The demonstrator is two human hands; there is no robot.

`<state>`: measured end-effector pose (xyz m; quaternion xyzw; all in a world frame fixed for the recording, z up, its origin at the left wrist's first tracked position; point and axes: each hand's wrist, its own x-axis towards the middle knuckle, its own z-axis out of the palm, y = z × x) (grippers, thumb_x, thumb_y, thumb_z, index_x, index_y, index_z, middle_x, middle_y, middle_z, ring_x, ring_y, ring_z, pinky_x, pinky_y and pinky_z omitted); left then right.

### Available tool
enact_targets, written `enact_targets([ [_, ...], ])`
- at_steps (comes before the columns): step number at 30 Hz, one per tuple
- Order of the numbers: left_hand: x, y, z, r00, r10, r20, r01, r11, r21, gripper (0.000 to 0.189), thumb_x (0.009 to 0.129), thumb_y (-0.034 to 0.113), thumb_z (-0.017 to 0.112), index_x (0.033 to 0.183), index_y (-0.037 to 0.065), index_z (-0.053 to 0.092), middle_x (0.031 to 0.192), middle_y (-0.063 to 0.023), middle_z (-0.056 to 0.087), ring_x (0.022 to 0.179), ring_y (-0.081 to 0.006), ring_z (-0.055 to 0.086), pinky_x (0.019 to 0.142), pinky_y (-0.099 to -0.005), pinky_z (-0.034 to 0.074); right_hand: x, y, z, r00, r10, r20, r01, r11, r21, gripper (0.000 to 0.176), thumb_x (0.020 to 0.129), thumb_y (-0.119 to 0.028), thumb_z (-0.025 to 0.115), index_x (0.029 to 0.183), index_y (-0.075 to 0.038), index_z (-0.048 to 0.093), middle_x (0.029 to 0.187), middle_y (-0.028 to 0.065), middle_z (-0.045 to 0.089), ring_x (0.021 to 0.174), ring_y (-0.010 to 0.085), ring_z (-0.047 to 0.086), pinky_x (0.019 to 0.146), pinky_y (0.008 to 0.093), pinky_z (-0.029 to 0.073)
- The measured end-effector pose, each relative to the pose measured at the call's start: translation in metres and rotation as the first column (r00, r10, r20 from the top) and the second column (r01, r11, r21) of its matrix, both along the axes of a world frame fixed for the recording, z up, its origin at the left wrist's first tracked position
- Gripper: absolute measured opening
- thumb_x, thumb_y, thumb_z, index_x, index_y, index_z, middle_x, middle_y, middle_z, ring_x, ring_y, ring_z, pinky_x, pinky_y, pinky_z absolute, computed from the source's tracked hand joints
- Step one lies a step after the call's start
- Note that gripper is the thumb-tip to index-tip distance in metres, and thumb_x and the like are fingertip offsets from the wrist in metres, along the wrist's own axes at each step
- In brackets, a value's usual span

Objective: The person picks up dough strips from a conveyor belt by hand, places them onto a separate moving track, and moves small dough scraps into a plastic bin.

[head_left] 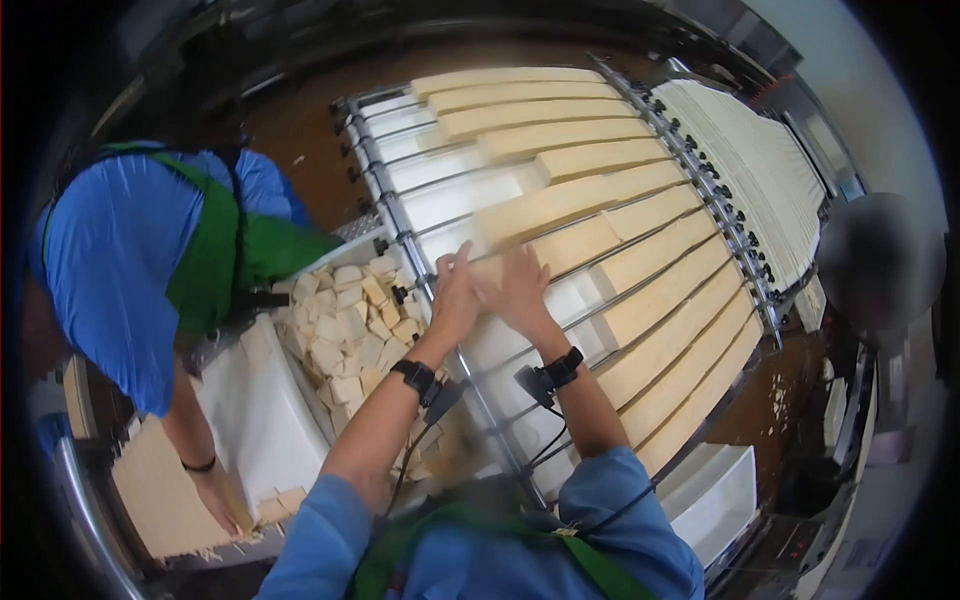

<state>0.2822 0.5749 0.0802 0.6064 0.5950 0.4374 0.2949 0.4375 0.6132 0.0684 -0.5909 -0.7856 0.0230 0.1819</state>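
Observation:
Long pale strips lie side by side in lanes between metal rods on a white conveyor surface. My left hand is over the near part of a lane, its fingers bent and slightly blurred. Beside it my right hand reaches to the near end of a strip, fingers partly spread. The two hands are close together at the thumbs. A small pale piece shows between them, but whether either hand grips it is unclear. Black devices are strapped on both wrists.
Cut pale pieces fill a white bin left of my forearms. A co-worker in blue and green reaches down to a pale sheet. A metal bar edges the conveyor. A white bin stands at the lower right.

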Motion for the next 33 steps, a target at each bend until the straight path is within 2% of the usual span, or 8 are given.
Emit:
enact_targets([
  [11,-0.088,-0.142,0.026,0.949,0.295,-0.112,-0.292,0.955,0.041,0.072,0.084,-0.012,0.056,0.152,0.01,0.049,0.145,-0.024,0.046,0.12,-0.0471,0.059,0.094,-0.0502,0.055,-0.03,-0.017,-0.007,0.927,-0.041,0.373,0.042,0.999,0.007,0.084,0.1,-0.049,0.064,0.168,-0.011,0.031,0.169,0.0266,0.032,0.161,0.0444,0.021,0.12,0.0785,0.017],
  [13,-0.119,-0.198,0.023,0.886,0.396,-0.24,-0.414,0.91,-0.026,0.072,0.083,-0.012,0.058,0.151,0.009,0.05,0.147,-0.0234,0.046,0.121,-0.0449,0.061,0.093,-0.0481,0.057,-0.049,-0.029,0.014,0.948,0.0,0.32,0.0,1.0,0.001,0.082,0.098,-0.051,0.066,0.164,-0.01,0.038,0.165,0.0283,0.035,0.159,0.0456,0.023,0.12,0.0779,0.018],
  [15,-0.159,-0.261,0.001,0.829,0.253,-0.499,-0.112,0.949,0.296,0.055,0.091,0.0,0.06,0.146,0.005,0.057,0.144,-0.0247,0.057,0.128,-0.0429,0.06,0.102,-0.0475,0.055,-0.084,-0.052,0.03,0.954,0.084,0.287,-0.096,0.995,0.03,0.077,0.1,-0.047,0.067,0.161,-0.008,0.042,0.165,0.0294,0.035,0.157,0.0467,0.025,0.121,0.0739,0.021],
  [19,-0.222,-0.393,-0.001,0.927,0.142,-0.348,-0.141,0.99,0.028,0.049,0.091,0.005,0.065,0.14,0.008,0.063,0.138,-0.0227,0.062,0.128,-0.0414,0.061,0.1,-0.0471,0.056,-0.198,-0.13,0.085,0.813,0.574,-0.098,-0.583,0.798,-0.154,0.047,0.102,-0.026,0.068,0.142,0.0,0.063,0.14,0.0269,0.063,0.13,0.0423,0.059,0.111,0.0509,0.044],
  [21,-0.244,-0.454,-0.03,0.73,0.54,-0.419,-0.346,0.821,0.455,0.053,0.078,0.001,0.07,0.13,0.009,0.068,0.109,-0.0146,0.071,0.097,-0.0414,0.07,0.081,-0.0472,0.06,-0.255,-0.197,0.116,0.621,0.673,-0.403,-0.781,0.483,-0.396,0.04,0.103,-0.018,0.068,0.136,0.003,0.066,0.122,0.0223,0.074,0.109,0.0333,0.073,0.097,0.0402,0.055],
  [24,-0.267,-0.524,-0.042,0.353,0.894,-0.277,-0.835,0.435,0.337,0.048,0.086,0.009,0.074,0.132,0.005,0.065,0.115,-0.0188,0.062,0.103,-0.0413,0.064,0.092,-0.0472,0.055,-0.345,-0.276,0.121,0.22,0.779,-0.588,-0.914,-0.046,-0.404,0.037,0.104,-0.016,0.067,0.135,0.005,0.065,0.122,0.0216,0.074,0.108,0.0276,0.073,0.095,0.0366,0.056],
  [28,-0.323,-0.569,-0.057,-0.195,0.89,-0.411,-0.979,-0.151,0.138,0.061,0.09,0.019,0.077,0.143,0.0,0.054,0.132,-0.0259,0.047,0.118,-0.0466,0.056,0.104,-0.0515,0.047,-0.473,-0.35,0.082,0.059,0.809,-0.584,-0.97,-0.091,-0.224,0.037,0.1,-0.018,0.069,0.129,0.004,0.067,0.125,0.0264,0.069,0.119,0.0454,0.064,0.105,0.0482,0.05],
  [33,-0.365,-0.593,-0.063,-0.021,0.924,-0.383,-0.997,-0.046,-0.058,0.078,0.083,0.02,0.086,0.148,-0.001,0.048,0.136,-0.0274,0.041,0.12,-0.0474,0.055,0.103,-0.0501,0.05,-0.638,-0.355,-0.015,0.104,0.937,-0.333,-0.994,0.087,-0.066,0.048,0.096,-0.023,0.073,0.133,0.006,0.062,0.123,0.0279,0.065,0.116,0.0464,0.06,0.108,0.0531,0.046],
])
